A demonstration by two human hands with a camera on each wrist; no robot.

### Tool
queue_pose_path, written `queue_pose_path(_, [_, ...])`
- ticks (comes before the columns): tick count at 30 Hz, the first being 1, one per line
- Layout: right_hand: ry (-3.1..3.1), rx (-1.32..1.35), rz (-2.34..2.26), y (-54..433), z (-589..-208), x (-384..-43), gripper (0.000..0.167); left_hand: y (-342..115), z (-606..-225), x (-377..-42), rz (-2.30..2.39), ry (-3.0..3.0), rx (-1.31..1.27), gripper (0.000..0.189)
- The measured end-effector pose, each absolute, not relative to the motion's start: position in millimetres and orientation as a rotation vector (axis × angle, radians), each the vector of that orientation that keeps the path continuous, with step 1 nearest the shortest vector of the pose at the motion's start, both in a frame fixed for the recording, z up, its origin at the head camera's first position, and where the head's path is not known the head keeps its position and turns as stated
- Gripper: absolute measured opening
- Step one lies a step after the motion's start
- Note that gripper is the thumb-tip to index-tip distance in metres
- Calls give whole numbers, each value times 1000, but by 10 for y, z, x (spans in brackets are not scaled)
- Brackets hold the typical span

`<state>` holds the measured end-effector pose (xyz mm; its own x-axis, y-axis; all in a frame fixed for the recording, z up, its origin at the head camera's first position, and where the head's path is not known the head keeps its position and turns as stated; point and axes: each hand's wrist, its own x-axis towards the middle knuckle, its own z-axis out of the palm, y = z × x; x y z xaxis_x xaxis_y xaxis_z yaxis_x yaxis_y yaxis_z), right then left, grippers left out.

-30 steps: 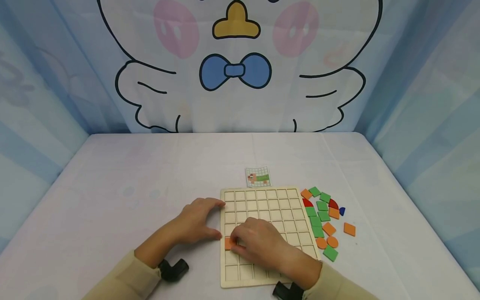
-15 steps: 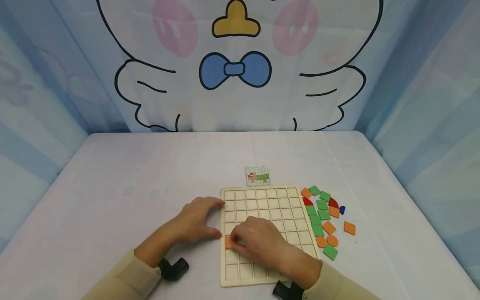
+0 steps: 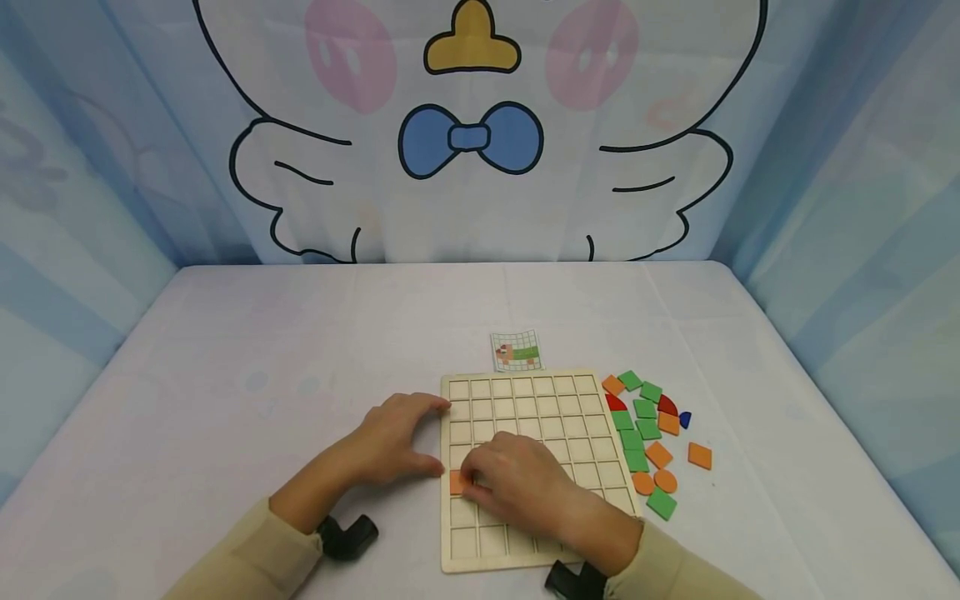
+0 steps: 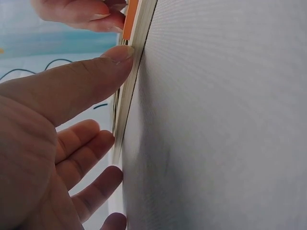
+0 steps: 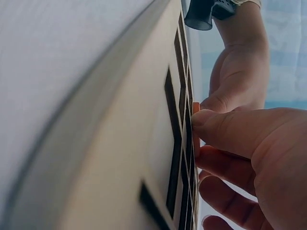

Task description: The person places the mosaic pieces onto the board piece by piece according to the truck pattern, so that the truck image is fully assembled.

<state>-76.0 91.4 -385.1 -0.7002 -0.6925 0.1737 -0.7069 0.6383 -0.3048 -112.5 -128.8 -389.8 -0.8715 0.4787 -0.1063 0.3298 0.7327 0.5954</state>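
Apparently for steadiness, wooden grid board (image 3: 551, 407): left edge touched by left hand (image 3: 392, 440), fingers spread. Orange tile (image 3: 455, 482): left column, near half, pinched by right hand (image 3: 517, 483), presumably for alignment.

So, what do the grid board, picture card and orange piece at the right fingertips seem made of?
Grid board: probably bare wood, matte, going by its pale tan colour.
Orange piece: painted wood or plastic; its flat, even colour fits either.
Picture card: likely paper or thin card, from its printed design; finish too small to tell.
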Motion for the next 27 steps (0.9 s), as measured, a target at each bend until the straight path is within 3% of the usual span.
queue_pose_path(22, [-2803,1283,600,929,-3851,-758,4,-1283,-3903,-1117,850,2689,620,71])
queue_pose_path(27, [-2886,1279,632,989,-3785,-769,11,-1284,-3900,-1111,854,2685,627,71])
